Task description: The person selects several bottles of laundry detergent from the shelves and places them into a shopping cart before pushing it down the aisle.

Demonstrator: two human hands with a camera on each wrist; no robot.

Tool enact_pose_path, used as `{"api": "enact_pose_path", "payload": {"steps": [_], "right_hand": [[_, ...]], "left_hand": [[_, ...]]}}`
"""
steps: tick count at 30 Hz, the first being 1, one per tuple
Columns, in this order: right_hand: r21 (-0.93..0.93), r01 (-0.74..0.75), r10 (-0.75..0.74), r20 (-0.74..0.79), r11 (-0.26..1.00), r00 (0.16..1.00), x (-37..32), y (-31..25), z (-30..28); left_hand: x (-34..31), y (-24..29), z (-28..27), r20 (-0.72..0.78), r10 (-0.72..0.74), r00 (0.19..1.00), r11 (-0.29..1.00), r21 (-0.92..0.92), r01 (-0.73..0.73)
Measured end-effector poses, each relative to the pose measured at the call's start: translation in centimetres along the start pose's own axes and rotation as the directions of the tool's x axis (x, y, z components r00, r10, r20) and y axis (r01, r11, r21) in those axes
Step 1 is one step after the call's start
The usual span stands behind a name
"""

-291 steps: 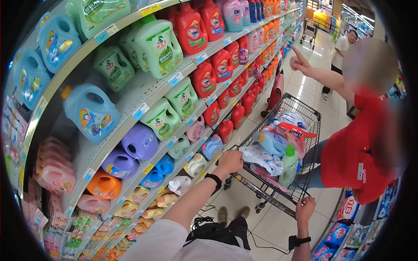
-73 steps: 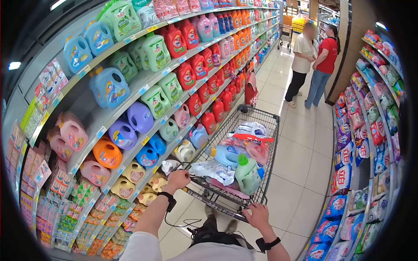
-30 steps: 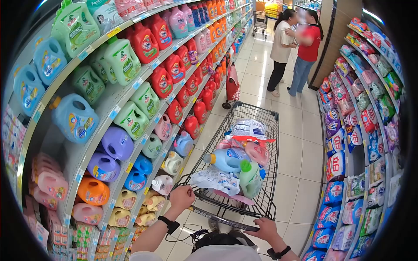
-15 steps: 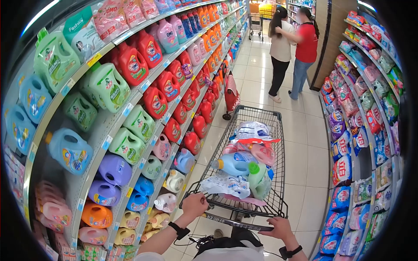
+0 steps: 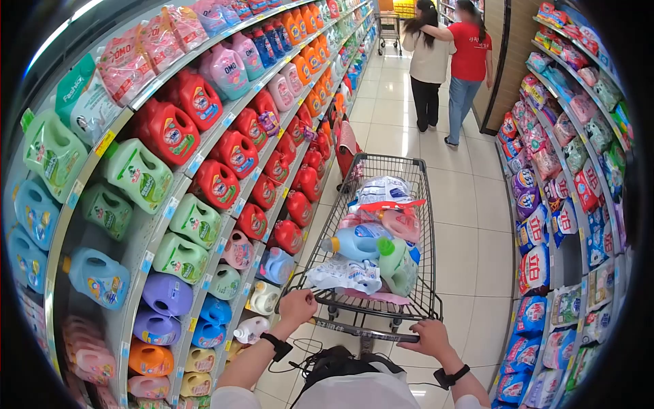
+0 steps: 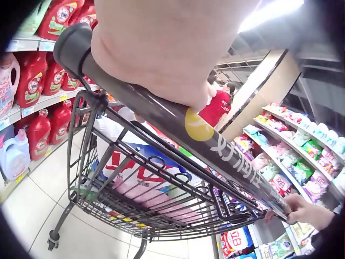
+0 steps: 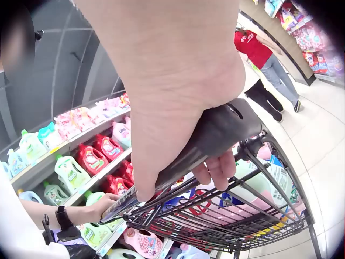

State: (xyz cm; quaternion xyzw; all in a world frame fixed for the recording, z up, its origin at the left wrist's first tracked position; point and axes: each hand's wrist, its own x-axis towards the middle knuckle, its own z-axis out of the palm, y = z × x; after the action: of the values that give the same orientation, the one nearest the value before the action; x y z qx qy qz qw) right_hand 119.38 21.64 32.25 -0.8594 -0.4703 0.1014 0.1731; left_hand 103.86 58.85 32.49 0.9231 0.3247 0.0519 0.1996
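Note:
A black wire shopping cart point(image 5: 426, 259) stands in front of me. My left hand point(image 5: 298, 306) grips the left part of its handlebar point(image 6: 161, 116). At the bar's right end my right hand point(image 5: 430, 337) holds on, and the right wrist view shows its thumb on the near side and fingers point(image 7: 218, 170) curled beneath. In the basket lie a blue detergent bottle point(image 5: 360, 241), a green-capped bottle point(image 5: 397, 269), a white plastic bag point(image 5: 344, 274) and a pink bottle point(image 5: 402, 223). A white-and-blue package point(image 5: 385, 191) with a red strip lies at the far end.
Shelves of detergent bottles point(image 5: 167, 294) run along the left. Bagged laundry products point(image 5: 533, 266) line the right shelf. Two people, one in a red shirt point(image 5: 470, 51), walk ahead in the aisle. A red wheeled bag point(image 5: 347, 146) stands beside the cart's front left; another cart point(image 5: 388, 27) is farther back.
The person in red earlier stood close by, pointing; now both people walk away with their backs turned, an arm around the other. My hands stay at the handlebar; the left shelf's view shifts.

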Motion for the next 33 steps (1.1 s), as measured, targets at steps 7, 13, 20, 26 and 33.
{"api": "enact_pose_path", "payload": {"steps": [7,13,20,26,33], "right_hand": [[0.030,-0.001,0.001,-0.024,1.000,1.000,6.4,3.7,-1.6],[-0.092,-0.008,0.006,-0.021,0.996,1.000,11.2,7.8,-1.6],[-0.306,-0.255,0.238,-0.093,0.917,0.967,16.4,10.6,0.6],[-0.320,-0.316,0.302,-0.094,0.893,0.949,21.2,13.8,-1.4],[-0.286,-0.300,0.272,-0.134,0.910,0.953,26.9,17.5,-4.4]], "left_hand": [[8.2,1.5,0.9,0.002,0.001,1.000,1.000,-0.010,-0.001],[14.7,3.0,1.6,0.042,0.032,0.999,0.999,-0.043,-0.030],[22.5,4.2,2.8,0.056,0.050,0.997,0.994,-0.096,-0.045],[28.9,6.5,3.5,0.052,0.091,0.994,0.993,-0.075,-0.087],[35.7,9.5,4.4,0.068,0.103,0.992,0.991,-0.097,-0.096]]}}
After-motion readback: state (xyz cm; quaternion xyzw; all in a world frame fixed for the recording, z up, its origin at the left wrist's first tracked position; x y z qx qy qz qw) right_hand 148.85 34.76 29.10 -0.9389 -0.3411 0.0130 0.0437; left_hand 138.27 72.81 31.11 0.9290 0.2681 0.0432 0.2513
